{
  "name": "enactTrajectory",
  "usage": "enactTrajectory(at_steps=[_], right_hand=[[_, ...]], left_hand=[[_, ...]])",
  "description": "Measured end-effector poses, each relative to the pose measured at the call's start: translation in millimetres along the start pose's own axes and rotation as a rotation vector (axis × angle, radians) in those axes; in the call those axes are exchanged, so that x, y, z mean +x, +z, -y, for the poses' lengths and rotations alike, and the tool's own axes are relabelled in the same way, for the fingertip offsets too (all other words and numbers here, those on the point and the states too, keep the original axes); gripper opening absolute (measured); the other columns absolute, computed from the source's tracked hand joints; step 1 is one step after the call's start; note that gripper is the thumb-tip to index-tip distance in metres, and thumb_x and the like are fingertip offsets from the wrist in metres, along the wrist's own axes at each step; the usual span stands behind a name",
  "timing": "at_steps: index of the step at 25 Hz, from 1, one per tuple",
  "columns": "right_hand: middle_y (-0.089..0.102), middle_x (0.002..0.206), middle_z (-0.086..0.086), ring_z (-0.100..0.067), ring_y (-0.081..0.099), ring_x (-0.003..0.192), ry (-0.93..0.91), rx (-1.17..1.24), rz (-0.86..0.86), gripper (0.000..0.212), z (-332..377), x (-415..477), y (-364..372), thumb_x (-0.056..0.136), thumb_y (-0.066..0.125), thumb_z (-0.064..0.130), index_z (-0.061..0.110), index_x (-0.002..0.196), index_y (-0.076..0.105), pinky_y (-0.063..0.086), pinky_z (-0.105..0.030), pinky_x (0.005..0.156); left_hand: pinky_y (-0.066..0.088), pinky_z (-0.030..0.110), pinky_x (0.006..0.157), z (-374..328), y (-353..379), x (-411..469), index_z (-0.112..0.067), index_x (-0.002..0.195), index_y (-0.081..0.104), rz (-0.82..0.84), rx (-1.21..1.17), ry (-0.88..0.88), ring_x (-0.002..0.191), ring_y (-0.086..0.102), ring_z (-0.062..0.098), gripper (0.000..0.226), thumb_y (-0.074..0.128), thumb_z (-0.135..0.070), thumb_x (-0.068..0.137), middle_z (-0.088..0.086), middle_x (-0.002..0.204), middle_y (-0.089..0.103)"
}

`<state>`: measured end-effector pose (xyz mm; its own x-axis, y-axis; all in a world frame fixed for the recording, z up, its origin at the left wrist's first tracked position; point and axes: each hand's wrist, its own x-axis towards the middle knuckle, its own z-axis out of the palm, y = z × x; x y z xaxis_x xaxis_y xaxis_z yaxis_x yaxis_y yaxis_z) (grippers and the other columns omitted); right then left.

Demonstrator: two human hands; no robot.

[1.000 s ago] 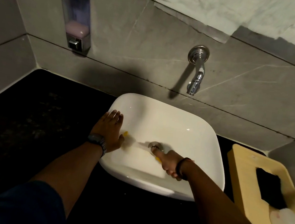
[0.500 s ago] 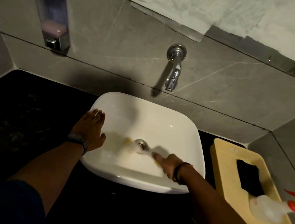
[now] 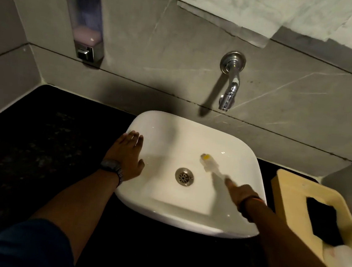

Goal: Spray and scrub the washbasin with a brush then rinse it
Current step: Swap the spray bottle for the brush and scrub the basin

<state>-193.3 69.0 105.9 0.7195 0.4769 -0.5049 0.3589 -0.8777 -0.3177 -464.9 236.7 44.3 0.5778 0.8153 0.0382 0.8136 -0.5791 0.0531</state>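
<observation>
A white square washbasin (image 3: 221,228) sits on a black counter, with a metal drain (image 3: 184,176) at its middle. My right hand (image 3: 239,192) grips a small brush (image 3: 210,164) with a pale blurred head and a yellow tip, pressed on the basin floor to the right of the drain. My left hand (image 3: 127,156) lies flat on the basin's left rim, fingers spread, a watch on the wrist. A chrome tap (image 3: 230,80) sticks out of the grey wall above the basin; no water runs from it.
A soap dispenser (image 3: 83,21) with pink liquid hangs on the wall at upper left. A yellow tray (image 3: 291,190) at the right holds a black sponge (image 3: 323,222) and a clear spray bottle (image 3: 346,264). The black counter (image 3: 38,139) spreads to the left.
The brush has swept from the basin's left side, across the drain, to the right of it. My left hand stays on the left rim. The camera view has shifted.
</observation>
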Motion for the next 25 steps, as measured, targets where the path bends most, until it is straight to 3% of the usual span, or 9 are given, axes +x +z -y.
enactTrajectory(at_steps=[3,11,13,14,15,17,19,22,25], right_hand=[[0.037,0.043,-0.006,-0.016,0.029,0.036,0.093,-0.134,0.261,0.073,-23.7,-17.4,-24.3,0.073,0.042,0.082,0.01,0.059,0.047,0.027,-0.027,0.051],[0.033,0.039,0.0,-0.015,0.027,0.032,-0.125,-0.135,0.398,0.059,-1.0,-42.7,12.3,0.084,0.045,0.071,0.018,0.059,0.037,0.02,-0.021,0.043],[0.055,0.062,-0.004,-0.022,0.055,0.052,-0.286,-0.13,0.299,0.047,23.9,-42.0,32.5,0.087,0.047,0.067,0.022,0.075,0.056,0.038,-0.025,0.053],[0.065,0.086,-0.009,-0.027,0.066,0.081,-0.33,-0.137,0.207,0.048,34.2,-36.7,38.8,0.088,0.046,0.066,0.022,0.098,0.063,0.046,-0.029,0.07],[0.065,0.114,-0.013,-0.03,0.062,0.109,-0.3,-0.128,0.108,0.06,39.4,-27.4,40.6,0.088,0.044,0.067,0.019,0.12,0.059,0.045,-0.033,0.09],[0.055,0.138,-0.017,-0.033,0.052,0.125,-0.11,-0.06,-0.032,0.081,28.5,-5.8,31.2,0.084,0.042,0.073,0.01,0.134,0.051,0.039,-0.038,0.104],[0.062,0.125,-0.02,-0.033,0.061,0.105,0.01,-0.044,-0.063,0.084,5.1,6.4,13.6,0.084,0.042,0.073,0.005,0.132,0.052,0.046,-0.035,0.09],[0.049,0.06,-0.01,-0.019,0.042,0.045,0.097,-0.052,0.125,0.074,-16.5,-9.2,-11.8,0.086,0.039,0.071,0.001,0.096,0.062,0.03,-0.024,0.051],[0.029,0.039,-0.001,-0.013,0.022,0.03,0.049,-0.244,0.457,0.063,-6.0,-38.0,-10.7,0.083,0.037,0.074,0.015,0.062,0.039,0.019,-0.023,0.047]], left_hand=[[0.006,0.04,0.119,-1.4,-0.3,-0.9,-0.003,0.145,0.012,-0.017,0.005,0.007,0.145,0.011,0.028,0.077,0.043,-0.039,0.084,0.016,0.155,0.02],[0.006,0.04,0.119,-3.1,-2.4,-2.0,-0.002,0.144,0.013,-0.002,0.027,0.002,0.145,0.01,0.027,0.078,0.044,-0.04,0.084,0.017,0.155,0.019],[0.006,0.041,0.119,-3.3,-1.8,-3.0,-0.001,0.144,0.014,-0.023,0.013,0.009,0.145,0.011,0.028,0.077,0.044,-0.039,0.083,0.018,0.155,0.021],[0.006,0.04,0.119,-3.1,-1.7,-3.2,-0.001,0.144,0.014,-0.022,0.007,0.01,0.145,0.011,0.027,0.077,0.043,-0.039,0.084,0.018,0.155,0.02],[0.005,0.04,0.119,-3.1,-1.6,-2.9,-0.001,0.144,0.013,-0.019,0.0,0.007,0.145,0.01,0.027,0.076,0.043,-0.038,0.084,0.018,0.155,0.019],[0.004,0.039,0.12,-2.0,-0.7,-1.7,-0.002,0.145,0.011,-0.023,-0.016,-0.001,0.146,0.009,0.026,0.076,0.042,-0.038,0.085,0.017,0.156,0.017],[0.005,0.039,0.12,-0.5,-0.2,-0.6,-0.002,0.145,0.011,-0.022,-0.016,0.005,0.146,0.009,0.027,0.075,0.041,-0.039,0.086,0.017,0.156,0.018],[0.006,0.04,0.12,0.3,1.4,-0.7,-0.002,0.145,0.011,-0.011,0.002,0.002,0.145,0.009,0.027,0.075,0.04,-0.04,0.086,0.016,0.156,0.018],[0.006,0.04,0.12,-1.3,1.5,-0.4,-0.002,0.144,0.013,-0.009,0.017,0.005,0.145,0.01,0.028,0.076,0.042,-0.04,0.085,0.017,0.155,0.019]])
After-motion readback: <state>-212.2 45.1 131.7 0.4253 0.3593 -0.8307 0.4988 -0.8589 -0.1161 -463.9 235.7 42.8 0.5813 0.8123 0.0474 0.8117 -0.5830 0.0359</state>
